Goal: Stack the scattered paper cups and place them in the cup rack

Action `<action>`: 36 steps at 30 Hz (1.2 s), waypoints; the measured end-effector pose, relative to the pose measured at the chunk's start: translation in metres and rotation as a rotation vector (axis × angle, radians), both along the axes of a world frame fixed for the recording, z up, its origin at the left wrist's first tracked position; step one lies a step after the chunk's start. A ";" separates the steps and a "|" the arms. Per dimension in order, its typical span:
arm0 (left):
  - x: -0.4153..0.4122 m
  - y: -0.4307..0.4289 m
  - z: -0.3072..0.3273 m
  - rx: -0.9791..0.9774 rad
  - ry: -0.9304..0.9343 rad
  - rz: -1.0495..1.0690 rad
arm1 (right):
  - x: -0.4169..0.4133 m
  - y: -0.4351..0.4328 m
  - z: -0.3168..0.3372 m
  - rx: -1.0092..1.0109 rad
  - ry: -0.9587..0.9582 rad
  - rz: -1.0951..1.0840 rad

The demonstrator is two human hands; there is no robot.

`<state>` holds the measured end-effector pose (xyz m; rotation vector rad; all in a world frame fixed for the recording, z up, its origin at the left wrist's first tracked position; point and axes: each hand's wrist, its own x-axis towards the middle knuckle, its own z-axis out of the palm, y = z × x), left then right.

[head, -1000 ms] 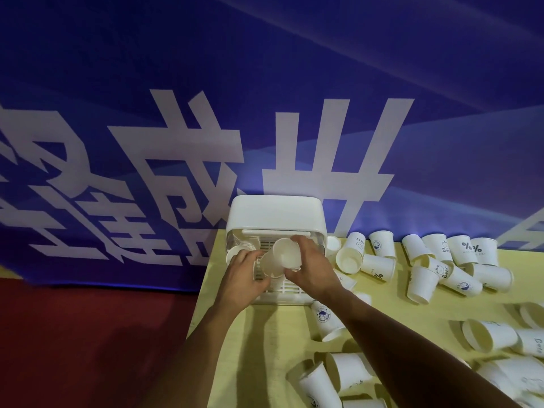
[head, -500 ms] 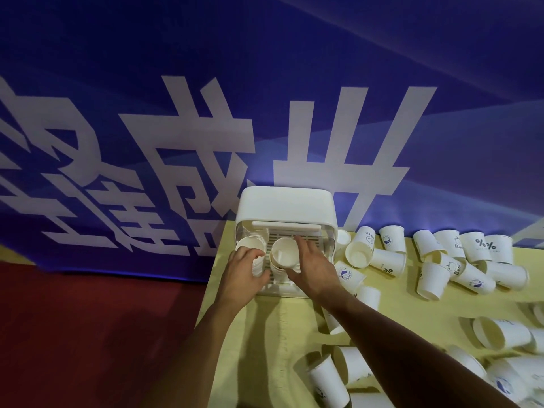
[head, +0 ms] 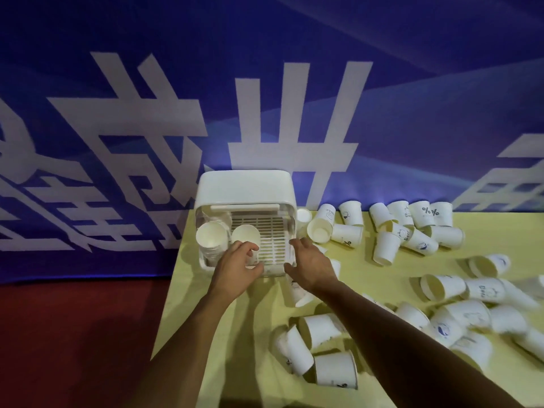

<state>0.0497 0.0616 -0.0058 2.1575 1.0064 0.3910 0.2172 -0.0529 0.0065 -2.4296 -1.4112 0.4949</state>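
head view: a second ago the right hand (head: 309,265) was carrying a stack of white paper cups (head: 245,235) into the white plastic cup rack (head: 245,187), the one with the slatted floor. now that stack sits inside the rack, mouth toward the camera, just right of the first white stack (head: 211,235), which sits at the rack's left wall.

the right hand has let go and drawn back to the rack's front right corner, fingers loose and spread, holding nothing. the left hand (head: 235,266) has come off the first stack and is at the rack's front edge, fingers curled just below the new stack (i cannot tell whether they touch it or grip anything).

so one more batch is racked. to the right of the rack and in front of it, many loose white printed paper cups (head: 384,250) lie on the pale yellow table (head: 265,334). by my judgement most of the task remains.
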 end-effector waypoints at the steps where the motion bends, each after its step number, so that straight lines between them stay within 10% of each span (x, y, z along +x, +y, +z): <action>1: 0.007 -0.006 -0.001 -0.011 0.005 -0.023 | 0.007 -0.009 0.000 -0.008 -0.003 -0.015; 36: 0.384 -0.325 -0.012 -0.118 0.282 -0.509 | 0.334 -0.397 -0.011 -0.141 0.084 -0.453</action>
